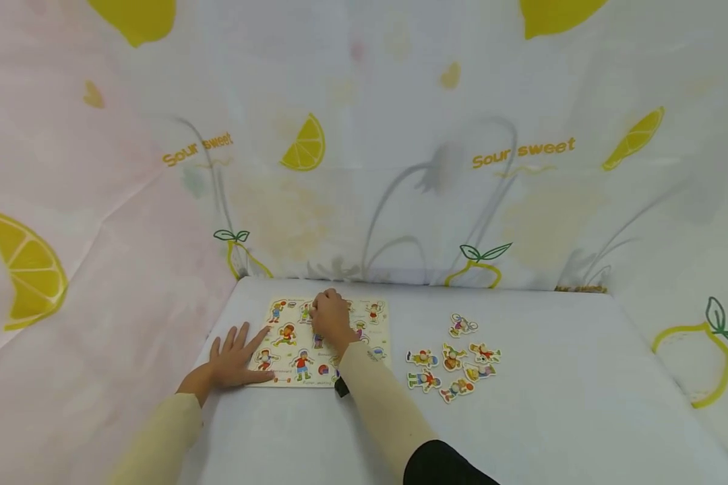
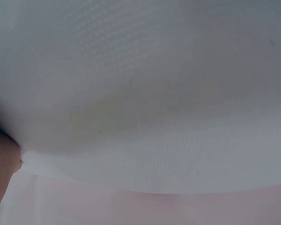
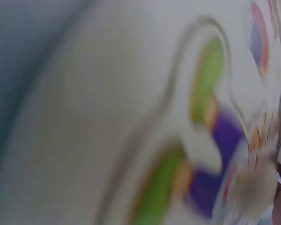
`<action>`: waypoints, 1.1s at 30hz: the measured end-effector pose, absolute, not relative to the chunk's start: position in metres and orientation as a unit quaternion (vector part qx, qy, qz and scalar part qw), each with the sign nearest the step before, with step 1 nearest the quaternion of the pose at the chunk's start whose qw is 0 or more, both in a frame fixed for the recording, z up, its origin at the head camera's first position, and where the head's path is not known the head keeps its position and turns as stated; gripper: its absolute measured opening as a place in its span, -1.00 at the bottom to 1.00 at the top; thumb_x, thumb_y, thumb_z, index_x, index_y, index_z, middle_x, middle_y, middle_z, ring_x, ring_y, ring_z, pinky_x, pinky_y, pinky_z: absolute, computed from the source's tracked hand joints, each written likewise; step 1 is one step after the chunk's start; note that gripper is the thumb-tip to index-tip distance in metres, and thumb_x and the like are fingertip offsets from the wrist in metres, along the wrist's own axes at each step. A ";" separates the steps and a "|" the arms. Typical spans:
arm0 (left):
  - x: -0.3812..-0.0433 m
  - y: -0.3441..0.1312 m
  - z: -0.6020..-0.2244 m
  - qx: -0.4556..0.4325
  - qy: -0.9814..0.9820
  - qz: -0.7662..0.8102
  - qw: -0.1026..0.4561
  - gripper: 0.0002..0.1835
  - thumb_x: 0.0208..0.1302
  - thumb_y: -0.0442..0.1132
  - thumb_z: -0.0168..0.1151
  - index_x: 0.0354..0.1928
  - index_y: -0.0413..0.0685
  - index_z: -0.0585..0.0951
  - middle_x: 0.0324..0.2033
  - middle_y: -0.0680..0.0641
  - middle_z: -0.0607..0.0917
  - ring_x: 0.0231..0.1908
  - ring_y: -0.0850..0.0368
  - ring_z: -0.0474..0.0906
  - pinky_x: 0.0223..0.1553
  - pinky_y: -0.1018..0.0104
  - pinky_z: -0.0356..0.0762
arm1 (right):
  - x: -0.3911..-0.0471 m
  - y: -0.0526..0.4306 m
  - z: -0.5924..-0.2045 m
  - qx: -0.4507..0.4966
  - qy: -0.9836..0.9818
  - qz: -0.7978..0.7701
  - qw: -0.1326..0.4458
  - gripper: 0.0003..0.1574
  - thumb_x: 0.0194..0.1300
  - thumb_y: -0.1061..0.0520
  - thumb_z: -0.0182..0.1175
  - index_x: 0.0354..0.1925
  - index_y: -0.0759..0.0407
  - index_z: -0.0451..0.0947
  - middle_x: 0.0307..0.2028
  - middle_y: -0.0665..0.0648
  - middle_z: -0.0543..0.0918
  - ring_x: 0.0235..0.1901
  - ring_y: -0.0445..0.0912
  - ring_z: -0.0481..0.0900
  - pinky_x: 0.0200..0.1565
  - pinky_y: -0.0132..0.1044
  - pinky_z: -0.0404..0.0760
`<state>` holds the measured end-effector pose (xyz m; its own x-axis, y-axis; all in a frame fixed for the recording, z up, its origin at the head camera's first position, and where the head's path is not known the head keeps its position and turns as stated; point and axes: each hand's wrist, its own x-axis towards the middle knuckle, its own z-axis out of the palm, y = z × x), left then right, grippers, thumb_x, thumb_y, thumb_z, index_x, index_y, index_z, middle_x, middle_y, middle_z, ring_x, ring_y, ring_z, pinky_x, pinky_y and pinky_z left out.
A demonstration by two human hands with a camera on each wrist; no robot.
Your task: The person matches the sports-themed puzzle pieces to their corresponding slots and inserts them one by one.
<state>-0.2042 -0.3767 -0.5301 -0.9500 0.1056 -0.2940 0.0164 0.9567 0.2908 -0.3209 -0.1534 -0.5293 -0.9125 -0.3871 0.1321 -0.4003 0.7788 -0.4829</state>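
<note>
A cream wooden puzzle board with colourful child figures lies at the table's left. My left hand rests with fingers spread across the board's left edge; its wrist view shows mostly white cloth and a bit of skin. Over the upper middle of the board, my right hand has its fingers curled down, hiding the figures beneath. By its fingertips in the right wrist view is a blurred pale puzzle piece, mostly hidden from the head view. A figure in purple with green shoes appears large there.
Several loose figure pieces lie in a group right of the board, among them one in blue trousers and, farther back, one with a bicycle. A white cloth covers the table. Lemon-printed curtains enclose its back and sides.
</note>
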 end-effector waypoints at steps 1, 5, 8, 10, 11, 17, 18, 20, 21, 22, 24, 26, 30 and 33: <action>-0.205 -0.376 -0.531 0.030 0.977 0.140 0.156 0.22 0.00 0.52 0.23 0.56 0.06 -0.02 0.50 -0.47 -0.20 0.45 -0.56 -0.35 0.29 -0.57 -0.46 | -0.321 -0.157 -0.530 0.205 -0.944 0.256 0.009 -0.82 0.46 -0.02 0.14 -0.21 0.05 0.54 0.09 0.10 0.54 0.11 0.00 0.49 0.20 -0.08 0.43; -0.206 -0.375 -0.536 0.027 0.976 0.137 0.165 0.24 -0.02 0.54 0.21 0.56 0.03 -0.01 0.50 -0.47 -0.22 0.45 -0.56 -0.37 0.29 -0.56 -0.49 | -0.316 -0.166 -0.527 0.189 -0.952 0.241 -0.019 -0.83 0.47 -0.04 0.11 -0.23 -0.01 0.52 0.08 0.07 0.53 0.14 0.01 0.44 0.24 -0.05 0.36; -0.203 -0.372 -0.535 0.025 0.975 0.144 0.170 0.24 -0.02 0.53 0.23 0.55 0.01 -0.01 0.50 -0.48 -0.22 0.46 -0.56 -0.39 0.29 -0.55 -0.52 | -0.314 -0.168 -0.528 0.181 -0.956 0.229 -0.037 -0.81 0.48 -0.08 0.09 -0.21 -0.05 0.52 0.11 0.04 0.51 0.17 0.00 0.41 0.27 -0.05 0.33; -0.201 -0.370 -0.532 0.024 0.973 0.143 0.177 0.23 -0.01 0.52 0.23 0.55 0.01 -0.01 0.50 -0.47 -0.23 0.46 -0.55 -0.39 0.30 -0.54 -0.51 | -0.314 -0.168 -0.529 0.181 -0.956 0.227 -0.032 -0.81 0.46 -0.09 0.11 -0.23 -0.05 0.53 0.13 0.04 0.50 0.18 0.01 0.40 0.26 -0.04 0.34; -0.201 -0.369 -0.531 0.024 0.973 0.146 0.177 0.23 -0.01 0.52 0.24 0.55 0.00 -0.01 0.50 -0.48 -0.23 0.46 -0.55 -0.39 0.30 -0.54 -0.52 | -0.314 -0.168 -0.529 0.181 -0.956 0.230 -0.030 -0.81 0.46 -0.09 0.12 -0.24 -0.05 0.53 0.14 0.05 0.49 0.19 0.01 0.40 0.26 -0.03 0.34; -0.207 -0.376 -0.535 0.025 0.975 0.149 0.164 0.25 -0.03 0.57 0.19 0.57 0.07 -0.04 0.51 -0.46 -0.26 0.46 -0.53 -0.43 0.30 -0.53 -0.56 | -0.321 -0.174 -0.533 0.166 -0.957 0.238 -0.021 -0.80 0.44 -0.11 0.14 -0.21 -0.05 0.56 0.22 0.03 0.44 0.24 0.00 0.36 0.32 -0.05 0.30; -0.208 -0.378 -0.537 0.026 0.976 0.146 0.159 0.25 -0.03 0.59 0.17 0.57 0.09 -0.05 0.51 -0.45 -0.26 0.47 -0.52 -0.43 0.30 -0.53 -0.56 | -0.323 -0.176 -0.533 0.164 -0.958 0.236 -0.020 -0.80 0.44 -0.12 0.14 -0.20 -0.06 0.56 0.23 0.03 0.43 0.24 -0.01 0.36 0.32 -0.06 0.29; -0.211 -0.382 -0.542 0.027 0.979 0.143 0.146 0.25 -0.05 0.61 0.16 0.57 0.14 -0.06 0.52 -0.44 -0.25 0.47 -0.52 -0.41 0.30 -0.52 -0.56 | -0.324 -0.179 -0.532 0.163 -0.960 0.227 -0.018 -0.80 0.44 -0.12 0.13 -0.18 -0.07 0.55 0.22 0.02 0.42 0.23 -0.02 0.36 0.31 -0.08 0.31; -0.212 -0.384 -0.545 0.026 0.980 0.138 0.143 0.25 -0.05 0.61 0.15 0.57 0.15 -0.06 0.52 -0.42 -0.25 0.48 -0.50 -0.41 0.31 -0.52 -0.55 | -0.324 -0.180 -0.531 0.162 -0.961 0.221 -0.019 -0.80 0.45 -0.12 0.12 -0.18 -0.07 0.53 0.22 0.02 0.42 0.22 -0.02 0.36 0.30 -0.08 0.31; -0.212 -0.386 -0.547 0.029 0.980 0.138 0.140 0.25 -0.05 0.61 0.16 0.57 0.16 -0.07 0.52 -0.43 -0.24 0.47 -0.51 -0.40 0.30 -0.53 -0.55 | -0.324 -0.182 -0.531 0.161 -0.962 0.220 -0.020 -0.81 0.44 -0.12 0.12 -0.19 -0.07 0.53 0.21 0.02 0.42 0.20 -0.02 0.37 0.27 -0.09 0.33; -0.212 -0.389 -0.549 0.031 0.980 0.141 0.134 0.25 -0.06 0.59 0.19 0.57 0.16 -0.05 0.52 -0.44 -0.22 0.47 -0.52 -0.38 0.29 -0.54 -0.55 | -0.322 -0.184 -0.530 0.159 -0.961 0.224 -0.027 -0.82 0.43 -0.10 0.14 -0.20 -0.05 0.52 0.19 0.04 0.43 0.17 -0.02 0.37 0.24 -0.09 0.35; -0.211 -0.391 -0.551 0.032 0.981 0.141 0.133 0.26 -0.07 0.59 0.20 0.57 0.18 -0.06 0.51 -0.44 -0.21 0.46 -0.53 -0.37 0.28 -0.55 -0.55 | -0.320 -0.185 -0.530 0.156 -0.960 0.228 -0.031 -0.83 0.42 -0.08 0.15 -0.22 -0.05 0.51 0.17 0.04 0.43 0.13 -0.02 0.38 0.20 -0.10 0.36; -0.212 -0.392 -0.552 0.036 0.981 0.142 0.129 0.25 -0.07 0.60 0.19 0.57 0.21 -0.07 0.51 -0.45 -0.21 0.46 -0.53 -0.37 0.28 -0.55 -0.54 | -0.320 -0.186 -0.532 0.151 -0.961 0.229 -0.026 -0.83 0.42 -0.07 0.15 -0.24 -0.04 0.49 0.15 0.05 0.44 0.10 -0.02 0.38 0.20 -0.10 0.37; -0.213 -0.390 -0.552 0.037 0.980 0.146 0.129 0.25 -0.07 0.60 0.19 0.57 0.21 -0.08 0.51 -0.44 -0.22 0.46 -0.53 -0.38 0.28 -0.55 -0.55 | -0.322 -0.186 -0.534 0.151 -0.963 0.224 -0.018 -0.83 0.44 -0.06 0.11 -0.24 -0.03 0.49 0.14 0.06 0.44 0.10 -0.01 0.38 0.21 -0.10 0.36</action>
